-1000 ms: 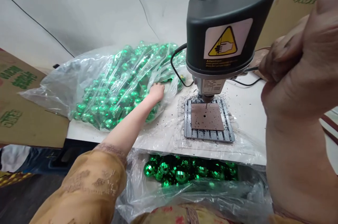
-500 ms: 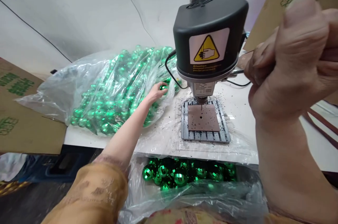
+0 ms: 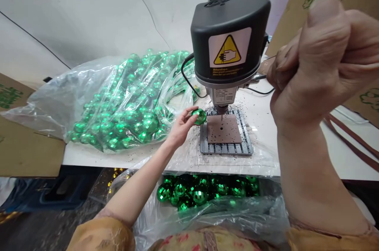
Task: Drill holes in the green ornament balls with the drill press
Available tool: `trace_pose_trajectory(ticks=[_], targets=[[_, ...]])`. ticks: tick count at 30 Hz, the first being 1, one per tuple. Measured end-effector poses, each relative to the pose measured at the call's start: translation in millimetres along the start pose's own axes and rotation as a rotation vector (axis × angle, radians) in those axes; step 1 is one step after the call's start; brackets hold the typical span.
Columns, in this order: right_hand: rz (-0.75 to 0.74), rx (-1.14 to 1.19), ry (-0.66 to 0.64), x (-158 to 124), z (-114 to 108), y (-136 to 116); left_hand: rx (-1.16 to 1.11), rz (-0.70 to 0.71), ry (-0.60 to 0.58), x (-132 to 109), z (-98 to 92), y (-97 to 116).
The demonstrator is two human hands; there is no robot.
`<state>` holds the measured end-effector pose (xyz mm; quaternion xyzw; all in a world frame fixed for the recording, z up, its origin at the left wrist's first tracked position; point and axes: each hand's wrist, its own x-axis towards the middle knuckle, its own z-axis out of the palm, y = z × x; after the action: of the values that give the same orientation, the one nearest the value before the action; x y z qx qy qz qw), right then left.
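Note:
Between the fingertips of my left hand is a shiny green mirrored ball, held at the left edge of the drill press base. A brown square plate with a dark hole lies on that base, below the thin drill bit. The black drill press head carries a yellow warning label. My right hand, raised at the right, is closed around the drill press lever; most of the lever is hidden by the fingers.
A clear plastic bag full of green balls lies on the white table at the left. More green balls sit in a plastic-lined container below the table edge. Cardboard boxes flank both sides. Dark shavings surround the base.
My left hand has drawn back from the bag's opening and moved right to the drill press base with a green ball. My right hand stays on the lever. The view has shifted slightly.

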<state>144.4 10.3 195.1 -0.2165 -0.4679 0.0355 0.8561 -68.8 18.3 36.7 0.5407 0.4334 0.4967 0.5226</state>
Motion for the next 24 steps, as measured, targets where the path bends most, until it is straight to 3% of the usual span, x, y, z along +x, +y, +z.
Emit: trace_pose_trajectory(ticks=[8,14,24], targets=[[0.032,-0.037,-0.041,-2,-4,-7,0.068,0.046,-0.067,1,32.8,-34],[0.109,-0.099,-0.119,-2,-9,-9,0.202,0.091,-0.127,4,36.7,-35],[0.121,-0.118,-0.102,-3,-8,-12,0.33,0.189,-0.18,-3,54.2,-41]])
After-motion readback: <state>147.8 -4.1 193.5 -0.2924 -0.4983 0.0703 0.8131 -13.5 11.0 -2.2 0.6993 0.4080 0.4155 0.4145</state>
